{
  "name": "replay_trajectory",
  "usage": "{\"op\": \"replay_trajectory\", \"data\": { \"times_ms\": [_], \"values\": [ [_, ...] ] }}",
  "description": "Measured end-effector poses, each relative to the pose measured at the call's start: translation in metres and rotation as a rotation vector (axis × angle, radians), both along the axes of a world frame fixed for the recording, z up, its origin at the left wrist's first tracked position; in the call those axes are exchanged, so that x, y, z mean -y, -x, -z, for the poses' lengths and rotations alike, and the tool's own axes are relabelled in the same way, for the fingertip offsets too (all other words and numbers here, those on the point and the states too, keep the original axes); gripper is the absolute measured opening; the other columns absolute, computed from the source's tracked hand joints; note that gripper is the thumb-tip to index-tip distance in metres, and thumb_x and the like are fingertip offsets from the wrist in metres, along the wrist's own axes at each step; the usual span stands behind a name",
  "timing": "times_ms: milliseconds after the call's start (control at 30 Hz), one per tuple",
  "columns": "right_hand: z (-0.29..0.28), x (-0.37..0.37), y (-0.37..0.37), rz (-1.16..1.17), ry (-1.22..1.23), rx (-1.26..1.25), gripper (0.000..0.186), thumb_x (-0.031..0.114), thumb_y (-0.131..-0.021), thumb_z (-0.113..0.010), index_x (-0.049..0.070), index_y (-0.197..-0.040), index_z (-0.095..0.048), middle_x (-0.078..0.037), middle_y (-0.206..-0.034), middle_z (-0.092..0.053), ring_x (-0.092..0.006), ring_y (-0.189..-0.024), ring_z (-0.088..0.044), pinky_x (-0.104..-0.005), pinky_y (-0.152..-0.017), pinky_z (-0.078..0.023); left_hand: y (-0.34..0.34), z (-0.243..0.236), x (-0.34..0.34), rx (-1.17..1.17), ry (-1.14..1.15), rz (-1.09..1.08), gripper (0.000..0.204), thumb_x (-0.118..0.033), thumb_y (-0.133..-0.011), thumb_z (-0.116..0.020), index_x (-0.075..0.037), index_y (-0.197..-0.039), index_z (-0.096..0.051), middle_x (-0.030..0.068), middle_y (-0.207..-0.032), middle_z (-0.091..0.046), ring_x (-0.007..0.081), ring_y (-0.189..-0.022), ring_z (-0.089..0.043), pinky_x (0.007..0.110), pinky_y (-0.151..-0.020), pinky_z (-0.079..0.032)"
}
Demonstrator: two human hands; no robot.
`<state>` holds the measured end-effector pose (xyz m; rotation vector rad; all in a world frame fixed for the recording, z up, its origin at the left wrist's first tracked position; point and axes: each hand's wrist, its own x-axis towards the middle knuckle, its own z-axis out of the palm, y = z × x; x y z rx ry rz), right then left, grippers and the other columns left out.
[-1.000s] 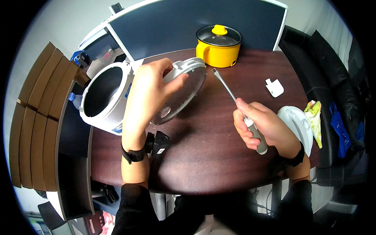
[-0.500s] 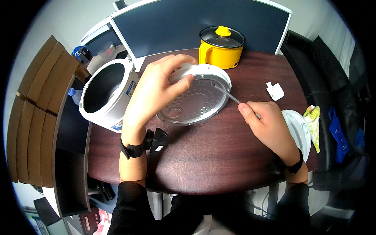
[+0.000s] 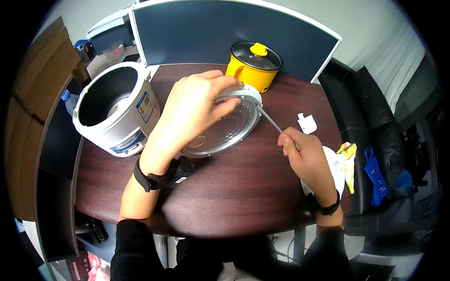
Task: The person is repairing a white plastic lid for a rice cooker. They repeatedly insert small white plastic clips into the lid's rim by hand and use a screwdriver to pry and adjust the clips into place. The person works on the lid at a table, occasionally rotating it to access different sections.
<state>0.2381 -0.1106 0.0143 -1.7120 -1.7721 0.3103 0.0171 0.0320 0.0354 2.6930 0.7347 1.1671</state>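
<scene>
My left hand (image 3: 199, 100) is closed on the far upper edge of a rice cooker lid (image 3: 229, 124), thumb on the near side and fingers over the rim. The lid stands tilted, its dimpled metal inner plate turned toward me. A thin metal screwdriver (image 3: 270, 118) is gripped in my right hand (image 3: 303, 157), its handle mostly covered by the fingers. Its tip meets the lid near the right rim; whether it sits in a screw is too small to tell. Left of the lid stands the white rice cooker body (image 3: 112, 110), uncovered, with a dark inside.
A yellow pot (image 3: 255, 70) with a glass lid stands at the back. On the right are a small white plastic piece (image 3: 307, 123), a white rounded cover (image 3: 332, 164) partly behind my right wrist, and a yellow-green cloth (image 3: 347, 161). A dark partition (image 3: 187, 33) bounds the far edge.
The whole view has shifted and tilted. The screwdriver's tip has moved across the inner plate toward the lid's right rim. My left hand keeps its hold on the lid.
</scene>
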Motion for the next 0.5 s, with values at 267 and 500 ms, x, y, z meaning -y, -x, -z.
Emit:
{"op": "replay_trajectory", "data": {
  "times_ms": [267,500],
  "values": [
    [0.004,-0.012,0.009,-0.120,0.141,-0.291,0.024,0.020,-0.104,-0.046,0.002,-0.092,-0.057,-0.012,-0.066,-0.054,-0.0271,-0.064,-0.059,-0.0363,-0.062,-0.047,0.000,0.000,0.002,-0.013,-0.127,-0.049,0.023,-0.017,-0.082,-0.073,-0.005,-0.099,-0.066,0.0109,-0.091,-0.066,0.0313,-0.088,-0.066,0.040,-0.074,-0.053],
    [-0.008,-0.026,0.005,-0.093,0.054,-0.030,0.025,0.020,-0.103,-0.049,0.002,-0.091,-0.059,-0.015,-0.069,-0.060,-0.0301,-0.065,-0.063,-0.0387,-0.061,-0.047,0.001,0.002,0.001,-0.041,-0.117,-0.071,0.028,-0.020,-0.079,-0.074,-0.006,-0.102,-0.063,0.0104,-0.089,-0.064,0.0317,-0.083,-0.067,0.040,-0.070,-0.053]
  ]
}}
